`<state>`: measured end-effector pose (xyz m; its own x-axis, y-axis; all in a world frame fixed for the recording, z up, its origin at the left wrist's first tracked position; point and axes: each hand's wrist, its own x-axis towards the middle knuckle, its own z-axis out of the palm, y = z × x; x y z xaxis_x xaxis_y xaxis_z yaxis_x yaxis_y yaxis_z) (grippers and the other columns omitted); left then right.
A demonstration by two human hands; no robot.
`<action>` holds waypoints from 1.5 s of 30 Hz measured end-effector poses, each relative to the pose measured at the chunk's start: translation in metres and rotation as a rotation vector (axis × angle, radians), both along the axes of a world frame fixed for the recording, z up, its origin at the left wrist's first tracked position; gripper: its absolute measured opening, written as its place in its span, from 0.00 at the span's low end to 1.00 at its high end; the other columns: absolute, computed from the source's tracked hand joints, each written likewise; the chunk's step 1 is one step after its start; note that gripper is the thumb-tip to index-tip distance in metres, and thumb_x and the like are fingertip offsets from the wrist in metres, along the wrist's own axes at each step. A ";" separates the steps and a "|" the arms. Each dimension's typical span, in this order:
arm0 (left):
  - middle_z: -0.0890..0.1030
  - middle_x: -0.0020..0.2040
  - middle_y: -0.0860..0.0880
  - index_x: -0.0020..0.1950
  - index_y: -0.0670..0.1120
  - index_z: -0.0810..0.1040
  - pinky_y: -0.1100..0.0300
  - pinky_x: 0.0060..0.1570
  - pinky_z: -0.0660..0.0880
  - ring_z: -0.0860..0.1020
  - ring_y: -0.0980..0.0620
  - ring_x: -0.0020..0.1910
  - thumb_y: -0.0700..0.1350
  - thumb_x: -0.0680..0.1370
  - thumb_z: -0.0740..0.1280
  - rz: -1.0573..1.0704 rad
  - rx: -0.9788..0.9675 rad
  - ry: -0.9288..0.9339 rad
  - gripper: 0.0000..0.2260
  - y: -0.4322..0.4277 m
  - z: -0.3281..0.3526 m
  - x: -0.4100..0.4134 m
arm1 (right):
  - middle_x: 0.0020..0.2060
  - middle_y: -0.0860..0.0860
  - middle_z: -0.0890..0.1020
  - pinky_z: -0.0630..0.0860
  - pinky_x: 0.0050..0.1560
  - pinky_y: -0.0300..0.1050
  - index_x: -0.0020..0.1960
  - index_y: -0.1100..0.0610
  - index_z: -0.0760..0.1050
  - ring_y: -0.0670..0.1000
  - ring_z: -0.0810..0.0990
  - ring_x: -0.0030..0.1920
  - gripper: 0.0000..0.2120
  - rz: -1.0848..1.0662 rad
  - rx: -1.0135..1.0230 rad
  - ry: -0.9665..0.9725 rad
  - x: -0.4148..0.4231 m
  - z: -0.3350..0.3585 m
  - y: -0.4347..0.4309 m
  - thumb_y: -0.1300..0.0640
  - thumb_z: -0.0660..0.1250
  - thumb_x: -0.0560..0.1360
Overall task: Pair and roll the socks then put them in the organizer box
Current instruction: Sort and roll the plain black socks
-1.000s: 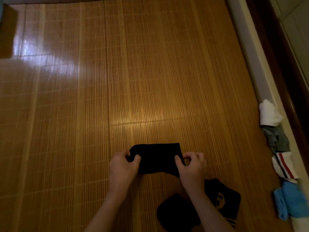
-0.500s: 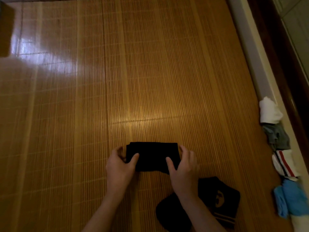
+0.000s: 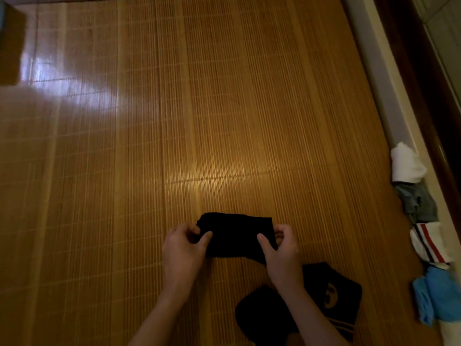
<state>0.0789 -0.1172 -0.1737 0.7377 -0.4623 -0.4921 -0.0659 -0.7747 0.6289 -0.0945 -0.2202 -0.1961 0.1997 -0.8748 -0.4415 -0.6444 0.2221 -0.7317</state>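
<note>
A black sock bundle (image 3: 235,233) lies folded on the bamboo mat (image 3: 174,121) in front of me. My left hand (image 3: 183,248) pinches its left end between thumb and fingers. My right hand (image 3: 280,248) pinches its right end the same way. Closer to me, under my right forearm, lies another black sock (image 3: 331,295) with a pale round mark and tan stripes. No organizer box can be identified in this view.
Along the mat's right edge sits a row of rolled socks: white (image 3: 406,163), grey (image 3: 417,202), white with red and dark stripes (image 3: 430,242), blue (image 3: 435,299). A dark box-like object (image 3: 11,43) is at the far left. A wooden frame (image 3: 409,71) runs down the right.
Both hands have shifted their pinch on the black sock bundle, which now looks slightly longer and spread sideways; it stays in about the same spot on the mat.
</note>
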 end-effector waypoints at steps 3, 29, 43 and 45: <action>0.78 0.55 0.50 0.48 0.48 0.79 0.56 0.52 0.81 0.79 0.53 0.53 0.46 0.75 0.77 0.014 -0.052 0.037 0.08 -0.002 0.002 -0.006 | 0.49 0.46 0.79 0.76 0.39 0.35 0.56 0.51 0.72 0.44 0.79 0.49 0.10 -0.038 0.043 -0.035 -0.004 -0.001 -0.001 0.53 0.70 0.78; 0.82 0.47 0.52 0.55 0.48 0.81 0.69 0.38 0.78 0.81 0.60 0.45 0.45 0.80 0.71 -0.015 -0.129 0.041 0.05 0.003 -0.005 0.007 | 0.41 0.48 0.80 0.73 0.32 0.29 0.53 0.53 0.76 0.43 0.79 0.40 0.05 -0.061 0.047 -0.021 -0.008 0.001 -0.018 0.55 0.69 0.79; 0.74 0.60 0.56 0.69 0.48 0.73 0.61 0.54 0.78 0.76 0.58 0.57 0.49 0.78 0.72 -0.232 -0.120 -0.183 0.21 0.011 -0.010 -0.003 | 0.53 0.51 0.77 0.78 0.51 0.48 0.69 0.58 0.73 0.50 0.76 0.52 0.20 0.163 -0.360 0.249 -0.004 0.007 0.006 0.53 0.68 0.79; 0.76 0.57 0.56 0.65 0.47 0.76 0.57 0.57 0.80 0.78 0.58 0.56 0.46 0.78 0.72 -0.213 -0.136 -0.160 0.16 0.010 -0.009 -0.004 | 0.53 0.52 0.78 0.78 0.54 0.53 0.66 0.59 0.74 0.53 0.78 0.54 0.17 0.080 -0.240 0.259 -0.002 0.003 0.008 0.54 0.68 0.79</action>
<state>0.0746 -0.1075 -0.1829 0.6801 -0.6690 -0.2999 -0.3252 -0.6419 0.6944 -0.0969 -0.2124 -0.1932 0.1805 -0.9457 -0.2702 -0.8238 0.0048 -0.5669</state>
